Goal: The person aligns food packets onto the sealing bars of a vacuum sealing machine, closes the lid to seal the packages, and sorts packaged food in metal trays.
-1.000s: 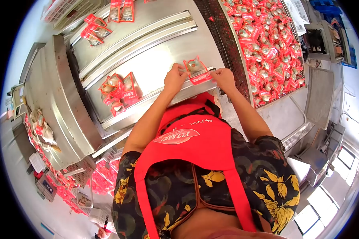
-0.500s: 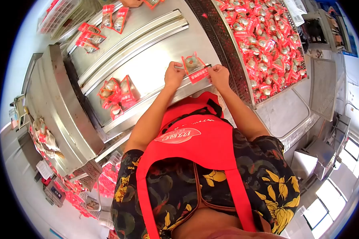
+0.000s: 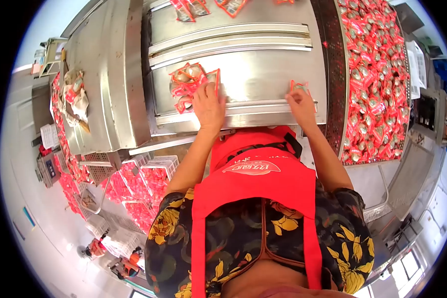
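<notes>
My left hand (image 3: 209, 107) is at the front of a small pile of clear-and-red plastic packets (image 3: 186, 79) with round, egg-like contents. Its fingers bend over the right-most packet (image 3: 214, 77), covering the lower part. To the right, my right hand (image 3: 301, 104) is closed at the fingertips on another red-edged packet (image 3: 299, 86). Most of that packet is hidden behind the hand. It lies at the metal bar (image 3: 256, 107) along the front edge of the steel worktop (image 3: 253, 69).
A second pair of metal bars (image 3: 233, 42) crosses the worktop, with more packets (image 3: 188, 10) beyond. At the right, a large perforated tray (image 3: 336, 74) holds heaped packets. A steel housing (image 3: 107, 79) borders the left, a cloth (image 3: 75, 99) on it. Filled white crates (image 3: 159, 164) stand lower left.
My left hand has left the packet at the front bar and moved left to the pile. My right hand remains by that packet. The whole view has turned and shifted.
</notes>
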Demonstrator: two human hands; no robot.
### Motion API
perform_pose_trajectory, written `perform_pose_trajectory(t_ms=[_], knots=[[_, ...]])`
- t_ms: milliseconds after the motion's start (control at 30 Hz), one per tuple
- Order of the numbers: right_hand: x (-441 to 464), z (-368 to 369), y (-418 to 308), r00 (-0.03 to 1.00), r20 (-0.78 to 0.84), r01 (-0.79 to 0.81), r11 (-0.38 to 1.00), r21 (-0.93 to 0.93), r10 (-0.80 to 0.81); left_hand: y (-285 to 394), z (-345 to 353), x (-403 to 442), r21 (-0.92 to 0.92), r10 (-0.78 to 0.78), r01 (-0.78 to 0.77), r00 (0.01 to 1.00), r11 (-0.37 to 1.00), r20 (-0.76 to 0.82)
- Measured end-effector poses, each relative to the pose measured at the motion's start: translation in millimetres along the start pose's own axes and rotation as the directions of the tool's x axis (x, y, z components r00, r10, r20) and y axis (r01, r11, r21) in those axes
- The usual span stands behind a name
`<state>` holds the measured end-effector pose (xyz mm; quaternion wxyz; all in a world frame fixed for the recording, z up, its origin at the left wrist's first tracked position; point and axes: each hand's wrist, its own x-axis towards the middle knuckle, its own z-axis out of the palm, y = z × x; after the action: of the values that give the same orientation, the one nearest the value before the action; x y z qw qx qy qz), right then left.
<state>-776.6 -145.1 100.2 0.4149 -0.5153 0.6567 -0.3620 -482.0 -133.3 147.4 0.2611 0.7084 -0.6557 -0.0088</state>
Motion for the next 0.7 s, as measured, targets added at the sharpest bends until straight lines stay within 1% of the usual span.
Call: perform_pose_trajectory(t_ms=[33, 67, 100, 133, 167, 200, 233, 267, 300, 333, 367, 400, 433, 467, 500, 533, 567, 600, 633, 667, 700], knots=[[5, 17, -3, 0.992, 0.129, -0.002, 0.999, 0.035, -0.003, -11, 0, -3, 0.192, 0.015, -0.009, 0.999, 0.981, -0.029], [9, 34, -8, 0.967, 0.254, -0.009, 0.998, 0.068, -0.008, -24, 5, -8, 0.194, 0.007, -0.001, 0.999, 0.981, -0.033], [12, 47, -23, 0.966, 0.259, -0.005, 0.998, 0.065, -0.012, -36, 12, -12, 0.15, -0.032, 0.025, 0.998, 0.988, 0.045], [15, 58, -37, 0.936, 0.343, -0.12, 0.989, 0.088, 0.083, -46, 21, -16, 0.106, -0.065, 0.052, 0.99, 0.993, 0.124], [19, 69, -50, 0.889, 0.424, -0.237, 0.967, 0.099, 0.174, -40, 23, -14, 0.033, 0.002, -0.005, 0.997, 0.999, 0.071], [23, 81, -56, 0.888, 0.423, -0.238, 0.967, 0.093, 0.178, -26, 25, -12, -0.039, 0.065, -0.064, 0.998, 0.997, 0.015], [30, 91, -60, 0.84, 0.48, -0.335, 0.937, 0.095, 0.252, -11, 28, -10, -0.11, 0.061, -0.058, 0.998, 0.992, 0.027], [38, 96, -61, 0.783, 0.534, -0.428, 0.899, 0.092, 0.318, 1, 34, -11, -0.17, 0.067, -0.054, 0.995, 0.984, 0.074], [47, 101, -52, 0.786, 0.529, -0.427, 0.9, 0.088, 0.321, 13, 39, -12, -0.24, 0.096, -0.067, 0.989, 0.968, 0.112], [54, 107, -36, 0.747, 0.573, -0.429, 0.903, 0.029, 0.337, 20, 41, -13, -0.309, 0.129, -0.078, 0.98, 0.948, 0.149], [58, 108, -31, 0.704, 0.615, -0.429, 0.903, -0.03, 0.355, 25, 39, -11, -0.316, 0.13, -0.077, 0.98, 0.946, 0.152], [62, 105, -25, 0.704, 0.612, -0.432, 0.901, -0.035, 0.361, 30, 36, -9, -0.415, 0.096, -0.053, 0.992, 0.908, 0.085], [65, 101, -19, 0.698, 0.598, -0.477, 0.878, -0.024, 0.395, 33, 35, -8, -0.508, 0.053, -0.034, 0.998, 0.861, 0.023], [68, 98, -16, 0.691, 0.584, -0.521, 0.854, -0.008, 0.427, 20, 46, -11, -0.532, -0.133, 0.158, 0.987, 0.832, 0.087], [70, 93, -16, 0.688, 0.583, -0.526, 0.85, -0.008, 0.431, 16, 41, -4, -0.507, -0.237, 0.322, 0.945, 0.8, 0.226], [70, 87, -16, 0.672, 0.591, -0.57, 0.821, 0.028, 0.446, 12, 35, 2, -0.457, -0.336, 0.478, 0.871, 0.75, 0.359], [72, 84, -17, 0.658, 0.599, -0.608, 0.791, 0.065, 0.457, -3, 45, 1, -0.379, -0.281, 0.474, 0.841, 0.795, 0.462], [74, 82, -17, 0.66, 0.597, -0.608, 0.791, 0.068, 0.456, -9, 56, 1, -0.379, -0.278, 0.471, 0.842, 0.796, 0.463], [76, 79, -17, 0.637, 0.624, -0.621, 0.781, 0.066, 0.453, -14, 67, 1, -0.472, -0.295, 0.661, 0.714, 0.584, 0.635], [76, 75, -21, 0.614, 0.648, -0.633, 0.771, 0.064, 0.45, -13, 71, 5, -0.483, -0.244, 0.812, 0.566, 0.326, 0.787], [76, 71, -24, 0.618, 0.642, -0.637, 0.768, 0.07, 0.454, -13, 74, 7, -0.438, -0.234, 0.844, 0.514, 0.309, 0.825]])
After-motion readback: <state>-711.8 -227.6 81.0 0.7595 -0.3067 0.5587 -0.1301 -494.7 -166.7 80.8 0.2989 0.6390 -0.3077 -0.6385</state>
